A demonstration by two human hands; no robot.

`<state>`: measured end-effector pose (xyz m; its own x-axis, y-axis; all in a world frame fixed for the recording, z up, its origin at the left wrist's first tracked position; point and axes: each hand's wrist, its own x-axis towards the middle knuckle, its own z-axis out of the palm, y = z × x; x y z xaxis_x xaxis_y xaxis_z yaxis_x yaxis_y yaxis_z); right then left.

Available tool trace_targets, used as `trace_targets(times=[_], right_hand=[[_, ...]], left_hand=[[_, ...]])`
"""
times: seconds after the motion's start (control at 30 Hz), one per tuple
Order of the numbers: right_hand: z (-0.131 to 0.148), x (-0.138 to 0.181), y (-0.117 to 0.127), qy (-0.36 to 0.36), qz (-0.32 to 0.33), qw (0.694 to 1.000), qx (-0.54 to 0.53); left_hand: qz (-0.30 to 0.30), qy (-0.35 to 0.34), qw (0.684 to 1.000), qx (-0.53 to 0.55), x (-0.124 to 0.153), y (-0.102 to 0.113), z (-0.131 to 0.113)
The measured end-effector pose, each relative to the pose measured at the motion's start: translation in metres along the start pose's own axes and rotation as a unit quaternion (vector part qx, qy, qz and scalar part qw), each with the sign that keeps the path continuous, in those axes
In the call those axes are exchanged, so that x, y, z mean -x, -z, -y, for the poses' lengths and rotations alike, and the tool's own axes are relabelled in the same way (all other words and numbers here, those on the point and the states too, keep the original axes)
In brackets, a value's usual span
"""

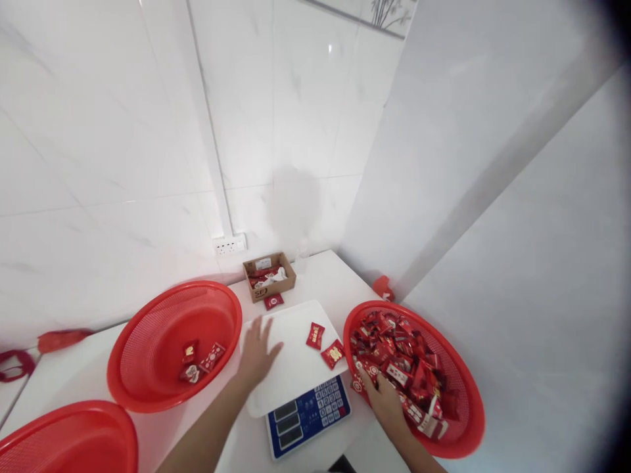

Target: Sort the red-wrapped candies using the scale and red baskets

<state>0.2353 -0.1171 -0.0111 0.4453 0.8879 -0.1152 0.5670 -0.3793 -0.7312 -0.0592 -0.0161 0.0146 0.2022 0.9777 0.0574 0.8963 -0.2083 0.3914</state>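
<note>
My left hand (257,355) lies flat with fingers spread on the left side of the white scale tray (296,374). Two red packets (325,345) lie on the tray's right part, apart from that hand. My right hand (382,397) reaches into the right red basket (468,420), which is full of red packets (404,361); its fingers curl among them and I cannot make out whether they hold one. The blue scale panel (309,417) with keypad and displays sits at the tray's front.
A red basket (129,387) at the left holds a few red packets (200,361). Another red basket (64,440) shows at the bottom left. A small cardboard box (269,276) with packets stands by the wall socket (230,245), one packet (273,301) before it.
</note>
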Motion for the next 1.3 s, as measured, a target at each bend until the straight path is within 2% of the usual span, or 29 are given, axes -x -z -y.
trace_targets(times=[0.13, 0.2, 0.33, 0.47, 0.6, 0.97, 1.1, 1.2, 1.3], right_hand=[[-0.003, -0.001, -0.001, -0.004, 0.01, 1.0, -0.001], [-0.005, -0.002, -0.002, -0.001, 0.012, 1.0, -0.012], [-0.009, -0.002, -0.003, -0.005, 0.01, 1.0, -0.016], [-0.009, -0.003, -0.003, -0.014, 0.015, 1.0, -0.006], [-0.009, -0.005, -0.002, -0.03, 0.015, 0.999, 0.002], [-0.013, -0.006, -0.003, -0.033, 0.021, 0.998, -0.043], [-0.015, -0.006, -0.003, -0.027, 0.021, 0.999, -0.031], [-0.013, -0.005, -0.002, -0.021, 0.02, 1.0, -0.008], [-0.007, -0.003, 0.0, -0.011, 0.009, 1.0, 0.002]], left_hand=[[0.132, -0.083, 0.986, 0.056, -0.008, -0.036, -0.063], [0.154, -0.11, 0.98, 0.066, -0.011, -0.053, -0.083], [0.131, -0.155, 0.977, 0.062, -0.017, -0.083, -0.097], [0.096, -0.178, 0.978, 0.046, -0.022, -0.095, -0.094], [0.083, -0.188, 0.977, 0.056, -0.023, -0.085, -0.085], [0.019, -0.082, 0.985, 0.153, 0.005, -0.04, -0.043], [-0.046, 0.016, 0.969, 0.242, 0.016, -0.016, -0.013], [-0.126, 0.078, 0.963, 0.225, 0.022, 0.009, 0.019], [-0.174, 0.143, 0.96, 0.163, 0.029, 0.033, 0.053]])
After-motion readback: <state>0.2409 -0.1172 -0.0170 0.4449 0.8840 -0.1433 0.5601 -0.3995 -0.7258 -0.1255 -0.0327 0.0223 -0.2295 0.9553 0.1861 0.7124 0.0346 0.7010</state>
